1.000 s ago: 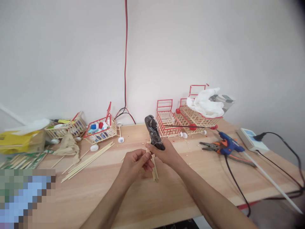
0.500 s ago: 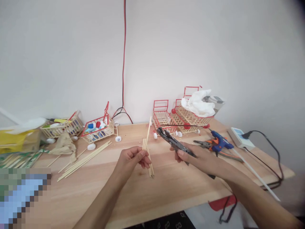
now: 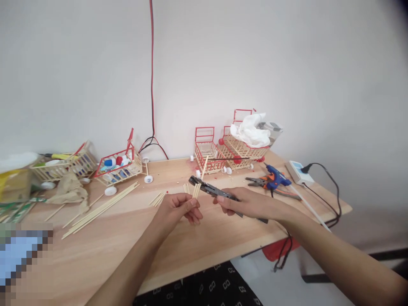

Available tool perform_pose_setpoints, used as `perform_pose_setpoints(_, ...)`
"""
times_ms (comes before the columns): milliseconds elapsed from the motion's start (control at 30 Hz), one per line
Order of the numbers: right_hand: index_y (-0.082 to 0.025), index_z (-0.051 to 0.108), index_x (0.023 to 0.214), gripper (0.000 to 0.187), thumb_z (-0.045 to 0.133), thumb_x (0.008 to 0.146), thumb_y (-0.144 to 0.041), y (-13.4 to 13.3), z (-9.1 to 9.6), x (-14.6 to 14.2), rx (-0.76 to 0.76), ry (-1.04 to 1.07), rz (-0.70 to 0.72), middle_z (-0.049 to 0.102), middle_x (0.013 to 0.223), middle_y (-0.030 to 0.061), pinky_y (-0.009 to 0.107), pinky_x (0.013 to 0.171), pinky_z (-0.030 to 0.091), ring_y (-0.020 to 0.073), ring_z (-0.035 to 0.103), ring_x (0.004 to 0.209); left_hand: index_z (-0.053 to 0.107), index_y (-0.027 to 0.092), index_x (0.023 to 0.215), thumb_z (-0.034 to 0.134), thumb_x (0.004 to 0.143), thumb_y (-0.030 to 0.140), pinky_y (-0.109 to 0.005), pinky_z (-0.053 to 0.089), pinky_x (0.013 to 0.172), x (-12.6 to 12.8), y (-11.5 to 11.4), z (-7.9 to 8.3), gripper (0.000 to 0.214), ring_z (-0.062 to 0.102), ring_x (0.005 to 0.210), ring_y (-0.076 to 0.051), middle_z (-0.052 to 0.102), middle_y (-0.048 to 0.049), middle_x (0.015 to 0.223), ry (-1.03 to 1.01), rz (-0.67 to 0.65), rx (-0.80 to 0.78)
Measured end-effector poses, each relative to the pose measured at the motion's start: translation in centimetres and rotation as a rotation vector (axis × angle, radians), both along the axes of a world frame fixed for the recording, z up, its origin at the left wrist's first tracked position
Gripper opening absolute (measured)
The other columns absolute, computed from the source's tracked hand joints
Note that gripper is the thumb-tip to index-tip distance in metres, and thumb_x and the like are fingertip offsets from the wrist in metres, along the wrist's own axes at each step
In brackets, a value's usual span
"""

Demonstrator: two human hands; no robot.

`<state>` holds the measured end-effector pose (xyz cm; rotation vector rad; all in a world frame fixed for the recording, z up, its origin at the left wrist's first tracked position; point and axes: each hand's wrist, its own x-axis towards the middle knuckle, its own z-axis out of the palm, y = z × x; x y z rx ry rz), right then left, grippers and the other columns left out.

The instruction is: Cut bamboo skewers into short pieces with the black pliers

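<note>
**Bamboo sticks held at the cutter**

Bamboo sticks (image 3: 196, 190), a small bundle, are pinched upright in the left hand (image 3: 178, 209) above the table (image 3: 204, 238). The right hand (image 3: 247, 204) is closed around the handles of the metal cutter (image 3: 213, 193), its nose touching the bundle. The sticks appear light, stiff and brittle (likely to splinter); grip them low, close to the cut point
</note>
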<state>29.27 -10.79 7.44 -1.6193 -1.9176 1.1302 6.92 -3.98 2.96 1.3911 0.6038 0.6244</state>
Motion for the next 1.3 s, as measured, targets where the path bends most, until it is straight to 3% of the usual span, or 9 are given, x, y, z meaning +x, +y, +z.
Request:
perform_pose_setpoints(167, -0.016, 0.063, 0.086, 0.048, 0.042, 0.085, -0.059, -0.1, 0.3, -0.2, 0.042, -0.050, -0.023, 0.061, 0.067, 0.0033, 0.021, 0.047, 0.036, 0.0122, 0.052, 0.056, 0.061, 0.011, 0.074, 0.060, 0.080, 0.038, -0.023, 0.049, 0.053, -0.3, 0.1, 0.2, 0.028, 0.064, 0.054, -0.014, 0.069, -0.0081, 0.065, -0.004, -0.029, -0.045)
perform_pose_setpoints(400, -0.015, 0.062, 0.089, 0.054, 0.039, 0.084, -0.063, -0.1, 0.6, -0.4, 0.008, -0.126, -0.024, 0.064, 0.074, 0.0057, 0.022, 0.050, 0.037, 0.0137, 0.055, 0.061, 0.061, 0.010, 0.074, 0.061, 0.079, 0.038, -0.025, 0.050, 0.053, -0.3, 0.2, 0.2, 0.028, 0.064, 0.054, -0.016, 0.069, -0.0085, 0.065, 0.007, -0.022, -0.058)
perform_pose_setpoints(933, -0.016, 0.062, 0.087, 0.056, 0.038, 0.083, -0.066, -0.1, 0.0, -0.4, 0.009, -0.148, -0.054, 0.063, 0.069, 0.0042, 0.023, 0.047, 0.036, 0.0130, 0.053, 0.056, 0.060, 0.010, 0.068, 0.058, 0.081, 0.034, -0.024, 0.051, 0.053, 0.1, 0.1, 0.4, 0.028, 0.064, 0.053, -0.015, 0.069, -0.0089, 0.064, 0.088, 0.012, 0.034)
perform_pose_setpoints(1300, -0.016, 0.060, 0.072, 0.057, 0.037, 0.082, -0.067, -0.2, -0.4, -0.4, 0.055, -0.224, -0.064, 0.064, 0.062, 0.0045, 0.024, 0.048, 0.036, 0.0138, 0.056, 0.053, 0.060, 0.010, 0.070, 0.062, 0.077, 0.036, -0.023, 0.049, 0.052, 0.2, 0.3, -0.2, 0.027, 0.063, 0.052, -0.014, 0.068, -0.0074, 0.062, 0.127, -0.026, -0.057)
